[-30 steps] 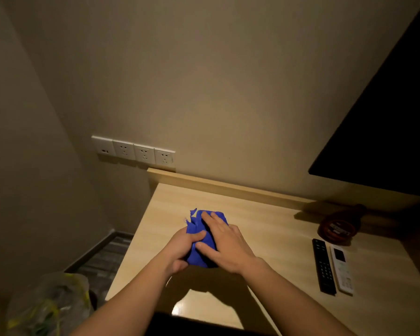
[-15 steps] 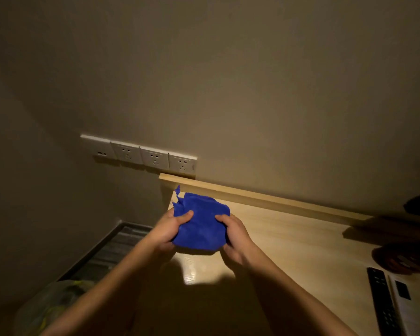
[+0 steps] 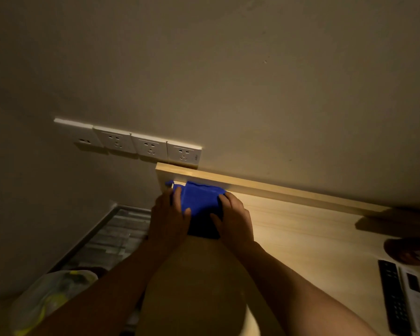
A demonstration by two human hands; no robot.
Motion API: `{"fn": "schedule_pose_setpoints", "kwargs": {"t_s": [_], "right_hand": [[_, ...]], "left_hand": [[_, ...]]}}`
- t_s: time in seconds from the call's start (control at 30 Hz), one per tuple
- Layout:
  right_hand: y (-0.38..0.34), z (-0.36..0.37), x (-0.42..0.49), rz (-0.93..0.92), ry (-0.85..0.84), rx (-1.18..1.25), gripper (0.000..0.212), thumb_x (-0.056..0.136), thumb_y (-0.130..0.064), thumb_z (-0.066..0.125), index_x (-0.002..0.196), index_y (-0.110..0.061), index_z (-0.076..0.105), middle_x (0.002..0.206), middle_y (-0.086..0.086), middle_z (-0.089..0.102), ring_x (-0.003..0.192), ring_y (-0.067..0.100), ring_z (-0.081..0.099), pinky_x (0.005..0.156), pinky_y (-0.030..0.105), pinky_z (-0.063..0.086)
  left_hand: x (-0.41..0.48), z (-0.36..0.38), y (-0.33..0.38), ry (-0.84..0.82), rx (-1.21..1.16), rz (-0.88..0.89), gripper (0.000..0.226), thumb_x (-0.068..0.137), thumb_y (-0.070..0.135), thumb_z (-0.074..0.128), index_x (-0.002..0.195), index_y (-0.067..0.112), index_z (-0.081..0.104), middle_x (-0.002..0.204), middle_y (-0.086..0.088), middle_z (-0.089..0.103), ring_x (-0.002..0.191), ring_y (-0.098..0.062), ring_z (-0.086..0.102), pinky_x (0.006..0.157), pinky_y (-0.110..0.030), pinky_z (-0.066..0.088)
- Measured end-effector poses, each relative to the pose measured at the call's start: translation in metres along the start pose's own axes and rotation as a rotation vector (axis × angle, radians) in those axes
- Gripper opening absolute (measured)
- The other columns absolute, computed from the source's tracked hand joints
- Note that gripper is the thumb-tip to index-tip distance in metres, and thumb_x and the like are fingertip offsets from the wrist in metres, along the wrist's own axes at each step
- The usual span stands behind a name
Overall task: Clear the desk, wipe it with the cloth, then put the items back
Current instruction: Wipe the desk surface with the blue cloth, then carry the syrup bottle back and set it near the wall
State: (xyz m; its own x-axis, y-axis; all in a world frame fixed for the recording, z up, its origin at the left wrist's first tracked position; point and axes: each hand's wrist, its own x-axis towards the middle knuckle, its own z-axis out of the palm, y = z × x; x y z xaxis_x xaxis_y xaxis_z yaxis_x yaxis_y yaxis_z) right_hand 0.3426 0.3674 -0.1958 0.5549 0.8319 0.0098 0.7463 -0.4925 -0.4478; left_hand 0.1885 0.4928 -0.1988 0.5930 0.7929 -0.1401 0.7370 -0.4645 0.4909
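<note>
A folded blue cloth point(image 3: 200, 202) lies at the far left corner of the light wooden desk point(image 3: 301, 234), close to its raised back lip. My left hand point(image 3: 169, 219) grips the cloth's left edge, thumb on top. My right hand point(image 3: 235, 220) grips its right edge, thumb across the top. A black remote point(image 3: 394, 299) and a white remote point(image 3: 416, 297) lie side by side at the desk's right, with a dark round item point(image 3: 410, 251) behind them in shadow.
A row of white wall sockets point(image 3: 131, 143) sits just above and left of the desk corner. Left of the desk the floor point(image 3: 112, 238) drops away, with a plastic bag point(image 3: 51, 299) low at the left.
Both hands carried the cloth from the middle of the desk toward the far left corner. The view turned left, so the remotes slid to the right edge.
</note>
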Motion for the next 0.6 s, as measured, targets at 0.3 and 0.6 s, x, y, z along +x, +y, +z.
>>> {"fn": "schedule_pose_setpoints", "kwargs": {"t_s": [0.3, 0.6], "right_hand": [[0.010, 0.006, 0.010, -0.035, -0.378, -0.261, 0.096, 0.095, -0.070, 0.050, 0.165, -0.020, 0.009, 0.174, 0.005, 0.006, 0.160, 0.024, 0.002, 0.127, 0.051, 0.011], [0.061, -0.087, -0.039, 0.148, -0.208, -0.165, 0.075, 0.093, -0.063, 0.059, 0.152, -0.022, 0.039, 0.157, 0.000, 0.046, 0.141, 0.023, 0.047, 0.110, 0.044, 0.045]], "left_hand": [[0.013, 0.031, -0.017, -0.148, 0.193, 0.418, 0.071, 0.097, 0.048, 0.045, 0.155, 0.006, 0.041, 0.161, -0.020, 0.038, 0.148, -0.041, 0.038, 0.113, -0.069, 0.035], [0.001, 0.014, 0.090, -0.225, 0.100, 0.403, 0.078, 0.097, 0.061, 0.029, 0.161, 0.017, 0.032, 0.169, -0.008, 0.026, 0.157, -0.028, 0.022, 0.125, -0.046, 0.012]]}}
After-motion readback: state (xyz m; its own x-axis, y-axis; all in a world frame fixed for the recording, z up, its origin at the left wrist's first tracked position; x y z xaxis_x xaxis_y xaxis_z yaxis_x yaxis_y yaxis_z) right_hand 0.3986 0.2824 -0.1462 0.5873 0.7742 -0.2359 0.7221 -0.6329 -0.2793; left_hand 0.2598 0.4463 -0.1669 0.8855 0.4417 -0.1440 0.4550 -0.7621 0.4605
